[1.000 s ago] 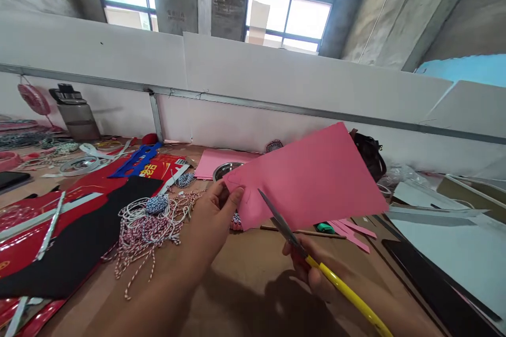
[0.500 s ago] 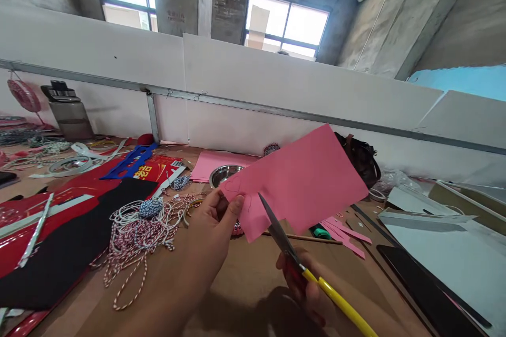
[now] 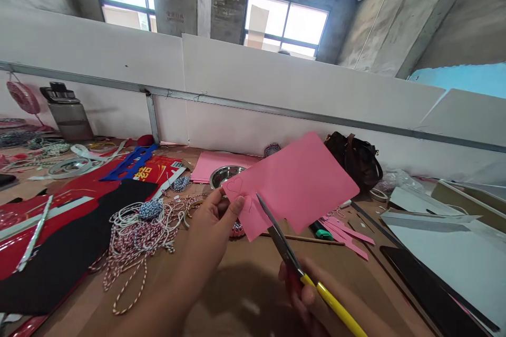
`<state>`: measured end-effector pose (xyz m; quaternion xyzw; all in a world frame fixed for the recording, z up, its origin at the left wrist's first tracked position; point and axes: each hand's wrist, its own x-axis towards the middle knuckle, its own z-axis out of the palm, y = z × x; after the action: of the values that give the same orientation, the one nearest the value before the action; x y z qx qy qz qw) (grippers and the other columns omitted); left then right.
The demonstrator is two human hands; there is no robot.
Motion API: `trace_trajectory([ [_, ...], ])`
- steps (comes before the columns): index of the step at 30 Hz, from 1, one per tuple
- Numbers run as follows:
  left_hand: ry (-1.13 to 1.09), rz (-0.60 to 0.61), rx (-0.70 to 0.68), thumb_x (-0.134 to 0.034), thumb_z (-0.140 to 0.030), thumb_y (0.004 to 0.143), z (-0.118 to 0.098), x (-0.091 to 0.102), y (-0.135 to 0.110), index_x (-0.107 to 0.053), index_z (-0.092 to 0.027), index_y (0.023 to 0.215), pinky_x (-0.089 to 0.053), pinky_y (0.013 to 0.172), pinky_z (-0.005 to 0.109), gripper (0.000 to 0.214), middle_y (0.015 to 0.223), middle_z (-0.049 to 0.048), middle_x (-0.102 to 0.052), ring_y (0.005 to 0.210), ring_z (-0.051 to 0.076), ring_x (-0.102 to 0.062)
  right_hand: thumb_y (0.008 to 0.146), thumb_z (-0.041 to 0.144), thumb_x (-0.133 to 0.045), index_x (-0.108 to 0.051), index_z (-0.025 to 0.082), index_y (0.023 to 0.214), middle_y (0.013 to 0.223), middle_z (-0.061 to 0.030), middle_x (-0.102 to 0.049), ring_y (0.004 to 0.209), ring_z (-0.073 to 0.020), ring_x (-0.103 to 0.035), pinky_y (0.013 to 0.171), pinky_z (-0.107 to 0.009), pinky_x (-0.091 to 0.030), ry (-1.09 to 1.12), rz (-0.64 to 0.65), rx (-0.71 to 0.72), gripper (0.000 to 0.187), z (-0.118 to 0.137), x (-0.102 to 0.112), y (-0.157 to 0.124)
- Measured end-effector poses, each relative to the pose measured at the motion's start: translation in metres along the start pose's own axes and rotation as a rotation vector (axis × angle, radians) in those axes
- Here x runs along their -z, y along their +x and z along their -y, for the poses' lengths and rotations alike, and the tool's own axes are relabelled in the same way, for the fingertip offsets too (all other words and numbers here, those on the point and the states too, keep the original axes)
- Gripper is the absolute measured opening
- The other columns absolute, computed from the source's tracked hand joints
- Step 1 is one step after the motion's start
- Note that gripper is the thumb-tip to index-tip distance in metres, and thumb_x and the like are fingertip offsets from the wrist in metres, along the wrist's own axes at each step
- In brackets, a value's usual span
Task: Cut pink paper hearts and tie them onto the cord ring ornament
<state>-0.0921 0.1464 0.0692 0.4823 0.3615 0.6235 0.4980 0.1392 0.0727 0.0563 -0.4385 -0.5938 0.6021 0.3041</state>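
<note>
My left hand [image 3: 213, 231] pinches the left corner of a pink paper sheet [image 3: 300, 184], held up above the brown table. A small heart outline is drawn near that corner, just by my thumb. My right hand [image 3: 306, 295] grips yellow-handled scissors [image 3: 292, 258] low in the view. The blades point up and left, and their tip lies over the sheet's lower edge beside my left thumb. The sheet's lower edge has a stepped notch to the right of the blades.
Red-and-white twine [image 3: 138, 231] is piled to the left beside black and red sheets [image 3: 63, 252]. A steel bowl [image 3: 227, 173] and more pink paper [image 3: 215, 160] lie behind. A brown bag [image 3: 356, 157], pink strips [image 3: 348, 234], and white boards [image 3: 446, 237] sit to the right.
The pink sheet has swung down and left, uncovering the brown bag. The scissors moved slightly lower with the blade tip staying at the sheet's lower edge.
</note>
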Motion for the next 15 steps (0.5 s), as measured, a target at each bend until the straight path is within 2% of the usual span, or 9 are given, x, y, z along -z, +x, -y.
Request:
trace_trajectory([
  [3, -0.019, 0.014, 0.031, -0.073, -0.052, 0.081, 0.0, 0.0001, -0.0006, -0.065, -0.017, 0.117, -0.06, 0.076, 0.033, 0.051, 0.112, 0.0108, -0.077, 0.098, 0.026, -0.073, 0.097, 0.035, -0.059, -0.062, 0.018, 0.118, 0.113, -0.0074, -0.066, 0.091, -0.0177, -0.066, 0.075, -0.034, -0.059, 0.013, -0.007, -0.023, 0.026, -0.0022, -0.0004, -0.0011],
  [9, 0.014, 0.023, 0.016, -0.073, -0.049, 0.082, -0.0005, 0.0008, -0.0011, -0.065, -0.018, 0.12, -0.06, 0.078, 0.032, 0.05, 0.114, 0.0106, -0.076, 0.097, 0.025, -0.072, 0.097, 0.034, -0.06, -0.061, 0.018, 0.123, 0.123, -0.0092, -0.063, 0.102, -0.0212, -0.065, 0.085, -0.04, -0.057, 0.032, -0.021, -0.054, 0.031, -0.0039, -0.0004, -0.0009],
  [15, 0.029, 0.048, 0.028, -0.073, -0.051, 0.081, -0.0041, -0.0015, -0.0026, -0.065, -0.018, 0.12, -0.06, 0.076, 0.034, 0.051, 0.114, 0.0111, -0.076, 0.096, 0.026, -0.072, 0.097, 0.034, -0.06, -0.06, 0.018, 0.124, 0.124, -0.0096, -0.062, 0.103, -0.0216, -0.064, 0.087, -0.041, -0.057, 0.04, -0.033, -0.082, 0.032, -0.0042, 0.0004, -0.0001],
])
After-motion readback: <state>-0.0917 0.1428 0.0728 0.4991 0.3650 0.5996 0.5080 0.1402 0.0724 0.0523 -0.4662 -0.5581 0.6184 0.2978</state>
